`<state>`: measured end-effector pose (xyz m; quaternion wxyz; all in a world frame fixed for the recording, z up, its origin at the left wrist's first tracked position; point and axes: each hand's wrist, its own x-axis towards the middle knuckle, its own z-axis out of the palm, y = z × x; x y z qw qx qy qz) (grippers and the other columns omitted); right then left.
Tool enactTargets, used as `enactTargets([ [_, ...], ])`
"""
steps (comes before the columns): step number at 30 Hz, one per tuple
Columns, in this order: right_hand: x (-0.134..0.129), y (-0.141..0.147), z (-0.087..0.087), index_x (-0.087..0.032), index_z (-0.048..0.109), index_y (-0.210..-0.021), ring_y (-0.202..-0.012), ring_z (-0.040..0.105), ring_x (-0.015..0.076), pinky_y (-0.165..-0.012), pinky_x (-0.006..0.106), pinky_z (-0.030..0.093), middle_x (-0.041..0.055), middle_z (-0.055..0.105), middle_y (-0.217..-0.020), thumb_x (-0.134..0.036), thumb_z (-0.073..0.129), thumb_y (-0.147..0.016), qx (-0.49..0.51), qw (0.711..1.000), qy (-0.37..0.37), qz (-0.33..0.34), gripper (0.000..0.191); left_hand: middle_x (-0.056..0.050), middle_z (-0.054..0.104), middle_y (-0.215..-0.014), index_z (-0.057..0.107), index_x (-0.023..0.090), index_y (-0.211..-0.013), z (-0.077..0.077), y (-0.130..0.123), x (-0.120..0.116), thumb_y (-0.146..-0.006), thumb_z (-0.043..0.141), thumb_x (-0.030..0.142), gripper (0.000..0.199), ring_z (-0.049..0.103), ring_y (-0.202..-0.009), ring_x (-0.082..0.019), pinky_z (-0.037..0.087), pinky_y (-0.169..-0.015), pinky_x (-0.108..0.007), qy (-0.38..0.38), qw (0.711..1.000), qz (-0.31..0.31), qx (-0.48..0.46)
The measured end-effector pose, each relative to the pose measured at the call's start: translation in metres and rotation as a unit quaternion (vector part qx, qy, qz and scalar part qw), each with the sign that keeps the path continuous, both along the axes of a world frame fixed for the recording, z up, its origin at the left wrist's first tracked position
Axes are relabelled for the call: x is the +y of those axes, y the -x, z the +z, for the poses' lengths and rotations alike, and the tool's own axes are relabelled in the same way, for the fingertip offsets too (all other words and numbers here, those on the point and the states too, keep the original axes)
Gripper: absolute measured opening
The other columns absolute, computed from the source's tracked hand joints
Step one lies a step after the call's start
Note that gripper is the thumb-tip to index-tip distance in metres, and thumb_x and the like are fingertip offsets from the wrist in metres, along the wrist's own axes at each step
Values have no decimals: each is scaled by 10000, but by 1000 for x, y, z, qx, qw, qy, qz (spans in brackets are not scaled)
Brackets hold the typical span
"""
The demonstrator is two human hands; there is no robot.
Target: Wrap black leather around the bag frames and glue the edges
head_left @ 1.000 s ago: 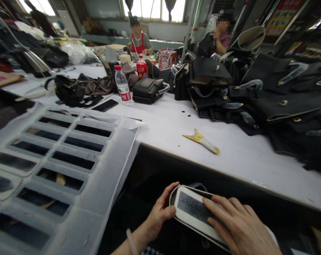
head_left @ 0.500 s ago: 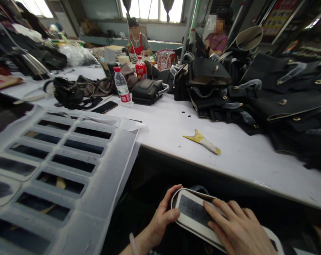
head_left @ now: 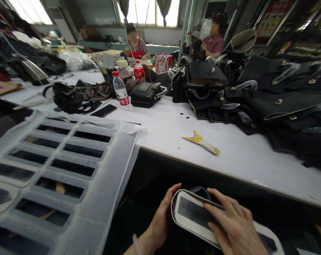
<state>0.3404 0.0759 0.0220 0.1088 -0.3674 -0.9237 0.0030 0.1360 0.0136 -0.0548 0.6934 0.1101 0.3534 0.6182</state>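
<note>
Below the table's front edge I hold a flat bag panel (head_left: 192, 214), white-edged with a dark grey centre and rounded corners. My left hand (head_left: 160, 219) grips its left end, thumb over the rim. My right hand (head_left: 231, 226) lies flat on top of it, fingers spread and pressing on the dark patch. A dark rounded piece shows just behind the panel's upper edge. The panel's right end runs out toward the bottom right of the frame.
A white table (head_left: 176, 131) bears a yellow-bladed scraper (head_left: 201, 141), a water bottle (head_left: 120, 90), a phone (head_left: 104, 110), a small black handbag (head_left: 147, 94) and a heap of black bags (head_left: 256, 92). A white cut-out sheet (head_left: 56, 170) hangs at left. Two people sit at the far side.
My left thumb has slid off the panel's face to its rim, and my right fingers have spread further left. The view has tilted slightly; the table looks unchanged.
</note>
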Motion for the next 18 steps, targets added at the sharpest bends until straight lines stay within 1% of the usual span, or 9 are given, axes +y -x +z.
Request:
enactTargets([
  [2,-1,5,1,-268,563,-1139,-1213,515,235,-889,406,482,65,505,-1402,-159,503,-833,30,998,55,-21,330,-70,633,-1313,519,231,-1390,-9,0,-1,-984,415,509,503,519,-1276,-291,320,-1124,-455,8,1000,7,3],
  [4,-2,11,1,-260,554,-1091,-1208,521,218,-894,394,489,68,539,-1341,-177,493,-854,55,993,92,-39,259,-50,554,-1426,545,248,-1374,-21,0,-2,-970,452,515,494,421,-1374,-285,252,-1178,-447,6,1000,17,20],
  [6,-3,17,-1,-278,555,-1124,-1199,527,221,-891,406,485,62,553,-1313,-221,505,-876,69,991,104,-42,259,-22,456,-1519,562,271,-1361,-32,0,-3,-948,480,551,506,328,-1438,-278,196,-1210,-442,-5,999,18,34],
  [8,-3,23,-3,-324,555,-1205,-1193,527,243,-877,432,475,48,554,-1321,-272,543,-883,75,992,95,-31,326,-21,421,-1544,552,283,-1372,-38,1,-4,-928,482,601,550,300,-1453,-289,189,-1215,-465,-17,999,7,34],
  [9,-3,26,-5,-350,559,-1227,-1190,523,260,-869,448,469,40,550,-1336,-300,572,-877,76,993,85,-27,354,-28,418,-1546,546,280,-1379,-39,1,-4,-923,473,621,574,296,-1455,-296,191,-1215,-476,-20,999,0,31],
  [11,-2,29,-8,-381,591,-1207,-1196,504,297,-862,476,454,22,535,-1373,-344,633,-847,74,995,59,-28,364,-46,418,-1544,538,268,-1388,-38,2,-4,-918,452,648,610,290,-1456,-314,203,-1208,-501,-17,999,-15,29],
  [14,2,31,-11,-371,624,-1178,-1259,448,338,-899,524,426,4,501,-1435,-367,684,-805,61,998,20,-24,378,-60,404,-1551,520,267,-1403,-35,7,-4,-919,432,658,628,269,-1463,-333,222,-1193,-538,-1,998,-47,32],
  [16,4,32,-12,-354,599,-1241,-1312,412,334,-922,525,426,-7,477,-1471,-365,680,-807,46,999,1,-3,442,-56,386,-1562,515,275,-1405,-34,9,-4,-918,447,649,618,250,-1472,-328,211,-1197,-536,-4,998,-57,39],
  [18,6,32,-12,-333,558,-1313,-1359,380,316,-924,502,449,-18,451,-1501,-366,658,-829,25,999,-11,23,495,-47,374,-1569,521,282,-1400,-34,10,-3,-918,466,635,600,239,-1477,-316,177,-1212,-521,-16,997,-52,46],
])
